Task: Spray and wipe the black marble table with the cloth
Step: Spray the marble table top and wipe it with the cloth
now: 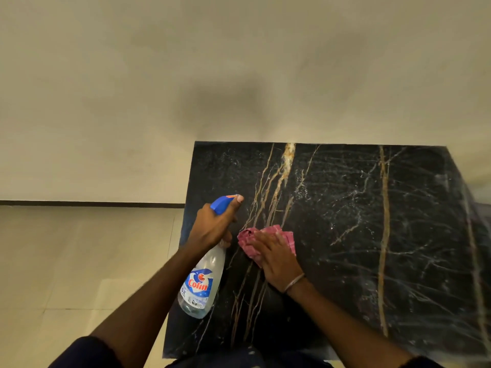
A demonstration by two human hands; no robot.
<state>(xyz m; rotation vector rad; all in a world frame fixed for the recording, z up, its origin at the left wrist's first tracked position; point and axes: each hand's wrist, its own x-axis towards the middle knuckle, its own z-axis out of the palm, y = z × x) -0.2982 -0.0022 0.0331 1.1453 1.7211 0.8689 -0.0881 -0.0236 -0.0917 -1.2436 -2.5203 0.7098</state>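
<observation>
The black marble table (372, 235) with gold and white veins fills the lower right; fine spray droplets speckle its far middle. My left hand (212, 227) grips a clear spray bottle (200, 285) with a blue trigger head and a "Colin" label, held tilted over the table's left edge, nozzle pointing away from me. My right hand (276, 258) lies flat, fingers spread, pressing a crumpled pink checked cloth (249, 240) onto the marble just right of the bottle. A thin bangle circles that wrist.
A plain cream wall (186, 75) rises behind the table. Pale floor tiles (79, 261) with a dark skirting line lie to the left. The table's right edge looks blurred.
</observation>
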